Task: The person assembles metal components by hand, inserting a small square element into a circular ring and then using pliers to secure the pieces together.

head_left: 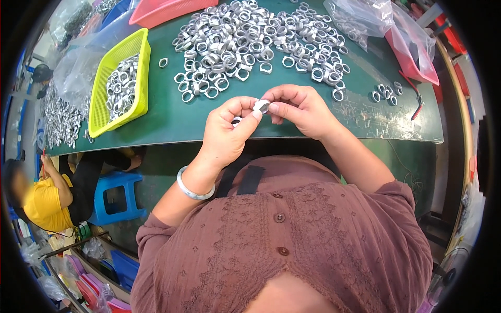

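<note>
Down left of the grip, here's a blue stool [120, 181], a worker [48, 206] farther out; up right, a pink basket [429, 77]!

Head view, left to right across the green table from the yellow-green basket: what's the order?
Yellow-green basket → lone ring → left hand → pinched ring → right hand → small ring cluster → slim red-and-black item.
</note>
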A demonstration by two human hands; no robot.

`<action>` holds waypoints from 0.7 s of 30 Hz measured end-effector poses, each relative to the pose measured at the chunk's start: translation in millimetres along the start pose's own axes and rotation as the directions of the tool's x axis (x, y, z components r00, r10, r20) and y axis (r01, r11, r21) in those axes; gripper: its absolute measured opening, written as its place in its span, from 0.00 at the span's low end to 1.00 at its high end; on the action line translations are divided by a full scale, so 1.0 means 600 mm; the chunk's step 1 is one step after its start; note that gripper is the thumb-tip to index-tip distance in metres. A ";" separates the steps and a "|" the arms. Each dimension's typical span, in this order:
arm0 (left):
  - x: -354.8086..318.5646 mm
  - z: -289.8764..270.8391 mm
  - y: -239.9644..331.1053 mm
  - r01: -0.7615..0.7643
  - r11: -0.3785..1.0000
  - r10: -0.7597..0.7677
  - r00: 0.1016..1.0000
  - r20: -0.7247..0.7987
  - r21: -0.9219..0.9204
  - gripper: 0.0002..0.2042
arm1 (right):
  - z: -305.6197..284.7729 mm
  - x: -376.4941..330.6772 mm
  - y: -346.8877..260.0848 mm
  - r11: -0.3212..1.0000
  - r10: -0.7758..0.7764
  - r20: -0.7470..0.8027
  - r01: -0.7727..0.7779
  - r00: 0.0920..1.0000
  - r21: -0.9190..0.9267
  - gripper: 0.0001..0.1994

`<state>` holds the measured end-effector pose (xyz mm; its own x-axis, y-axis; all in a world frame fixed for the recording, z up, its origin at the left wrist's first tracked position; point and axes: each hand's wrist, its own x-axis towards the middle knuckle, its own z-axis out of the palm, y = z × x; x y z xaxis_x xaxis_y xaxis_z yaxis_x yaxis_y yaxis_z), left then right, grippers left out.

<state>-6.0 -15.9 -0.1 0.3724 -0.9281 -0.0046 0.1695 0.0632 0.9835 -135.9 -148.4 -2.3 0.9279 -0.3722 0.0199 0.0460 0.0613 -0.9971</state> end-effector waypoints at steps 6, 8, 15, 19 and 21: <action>0.000 0.000 0.000 0.014 1.000 -0.014 0.998 -0.058 0.003 0.08 | 0.009 -0.002 0.008 0.992 -0.123 -0.117 0.123 0.985 -0.006 0.06; 0.000 -0.001 -0.001 0.040 0.999 -0.042 0.995 -0.086 -0.022 0.08 | 0.008 -0.001 0.005 0.814 -0.431 -0.048 0.365 0.901 -0.451 0.06; 0.000 -0.002 -0.001 0.161 0.973 -0.171 0.984 -0.046 -0.167 0.05 | 0.018 -0.004 -0.002 0.552 -0.610 0.049 0.468 0.791 -0.690 0.07; 0.001 0.002 -0.003 0.160 0.978 -0.163 0.986 -0.018 -0.132 0.07 | 0.016 -0.006 0.001 0.406 -0.650 0.148 0.505 0.746 -0.761 0.09; 0.002 0.001 -0.004 0.161 0.976 -0.165 0.986 -0.013 -0.148 0.07 | 0.017 -0.006 0.001 0.386 -0.660 0.151 0.505 0.736 -0.771 0.10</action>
<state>-6.4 -17.0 -2.3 0.3511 -0.9210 -0.1688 0.3602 -0.0336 0.9323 -135.8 -137.6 -2.3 0.7083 -0.1742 0.6841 0.2014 -0.8789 -0.4324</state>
